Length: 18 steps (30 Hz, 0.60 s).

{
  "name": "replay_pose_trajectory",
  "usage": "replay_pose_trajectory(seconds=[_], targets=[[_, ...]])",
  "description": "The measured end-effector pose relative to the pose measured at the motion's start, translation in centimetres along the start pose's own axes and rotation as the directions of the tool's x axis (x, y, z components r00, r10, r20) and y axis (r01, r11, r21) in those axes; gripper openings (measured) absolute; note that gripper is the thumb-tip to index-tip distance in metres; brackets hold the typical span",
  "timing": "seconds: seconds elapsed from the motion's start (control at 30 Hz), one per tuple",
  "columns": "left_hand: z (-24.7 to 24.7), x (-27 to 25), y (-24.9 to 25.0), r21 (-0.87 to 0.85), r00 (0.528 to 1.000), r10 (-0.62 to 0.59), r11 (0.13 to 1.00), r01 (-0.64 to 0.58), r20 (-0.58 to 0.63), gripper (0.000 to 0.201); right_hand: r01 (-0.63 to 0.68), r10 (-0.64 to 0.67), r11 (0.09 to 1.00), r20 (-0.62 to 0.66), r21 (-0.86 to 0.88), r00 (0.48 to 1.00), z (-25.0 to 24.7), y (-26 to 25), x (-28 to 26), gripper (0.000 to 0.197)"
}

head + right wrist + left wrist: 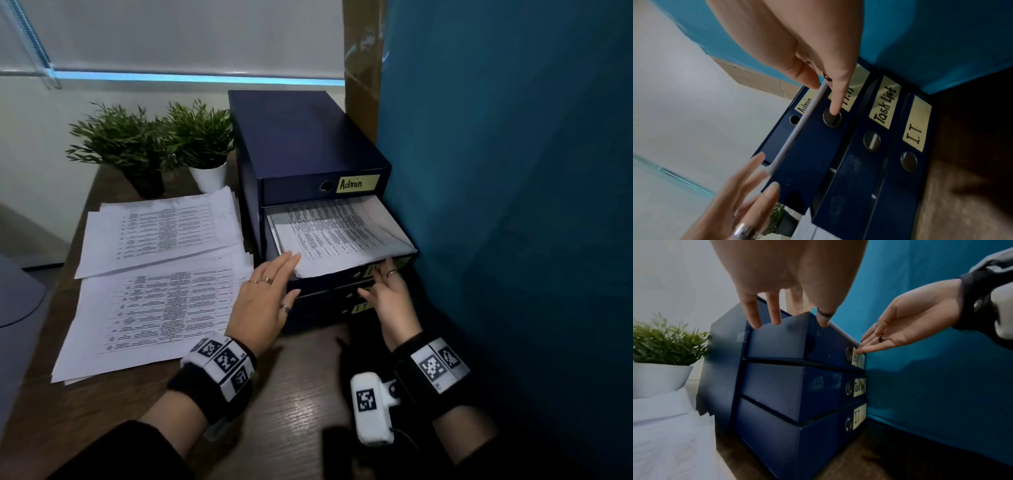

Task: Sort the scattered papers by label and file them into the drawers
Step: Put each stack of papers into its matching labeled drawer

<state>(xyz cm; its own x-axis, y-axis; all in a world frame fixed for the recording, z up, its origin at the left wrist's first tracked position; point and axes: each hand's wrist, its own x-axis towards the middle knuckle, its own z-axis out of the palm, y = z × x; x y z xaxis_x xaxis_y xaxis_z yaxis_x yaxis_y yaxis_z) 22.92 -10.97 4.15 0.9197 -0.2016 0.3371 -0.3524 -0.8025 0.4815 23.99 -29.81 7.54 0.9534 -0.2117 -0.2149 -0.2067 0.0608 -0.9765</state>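
The left hand [263, 301] was held flat with its fingers straight, the fingertips resting on the left front corner of the pulled-out second drawer [342, 277] and on the edge of the sheets lying in it. The right hand [390, 294] was also relaxed and unclenched; in the right wrist view one straight finger [835, 99] was seen reaching into the round finger hole [832, 117] on that drawer's front, across its yellow label, whose writing was partly covered and could not be read. Nothing was gripped by either hand.

A sheaf of printed papers [335, 233] lay in the open drawer just beyond both hands, with its near edge hanging slightly over the drawer front. The drawer belonged to a dark blue drawer unit [301, 144] standing straight ahead of the hands on the wooden surface [301, 394]. The drawer above the hands, labelled "Admin" [358, 184], was closed. Beneath the hands, the drawers labelled "Task List" [885, 107] and "I.T" [915, 131] were closed too.

To the left of the left hand, two overlapping stacks of printed papers [154, 274] lay on the surface. Beyond them stood two potted plants [154, 140], one in a dark pot and one in a white pot. Close to the right of the right hand, a blue partition [513, 205] was touched by the unit's side.
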Motion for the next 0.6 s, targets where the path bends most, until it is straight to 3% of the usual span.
replay_pose_trajectory(seconds=[0.07,0.17,0.33,0.43,0.5,0.6], targets=[[-0.3,0.8,0.3,0.158,0.995,-0.025,0.987,0.01,0.093,0.054,-0.002,0.001,1.0,-0.01,-0.022,1.0,-0.1,-0.2,0.5,0.066],[-0.9,2.7,0.6,0.357,0.953,-0.16,0.932,0.06,0.259,0.042,-0.033,0.034,0.999,0.02,-0.037,0.999,-0.8,-0.9,1.0,0.061],[-1.6,5.6,1.7,0.51,0.92,-0.223,0.86,0.031,0.322,0.048,-0.051,0.058,0.991,0.053,-0.123,0.997,-3.1,-2.5,1.9,0.054],[-0.8,6.2,3.2,0.468,0.931,-0.055,0.874,-0.129,0.36,0.057,-0.051,0.058,0.985,0.042,-0.165,0.997,-3.6,-2.6,2.3,0.055],[0.0,6.8,4.6,0.366,0.903,0.016,0.911,-0.19,0.43,0.066,-0.048,0.057,0.981,0.041,-0.186,0.998,-3.5,-2.4,2.3,0.054],[1.0,8.5,6.0,0.206,0.837,-0.06,0.977,-0.063,0.543,0.075,-0.04,0.045,0.985,0.026,-0.167,0.999,-3.4,-2.2,2.1,0.052]])
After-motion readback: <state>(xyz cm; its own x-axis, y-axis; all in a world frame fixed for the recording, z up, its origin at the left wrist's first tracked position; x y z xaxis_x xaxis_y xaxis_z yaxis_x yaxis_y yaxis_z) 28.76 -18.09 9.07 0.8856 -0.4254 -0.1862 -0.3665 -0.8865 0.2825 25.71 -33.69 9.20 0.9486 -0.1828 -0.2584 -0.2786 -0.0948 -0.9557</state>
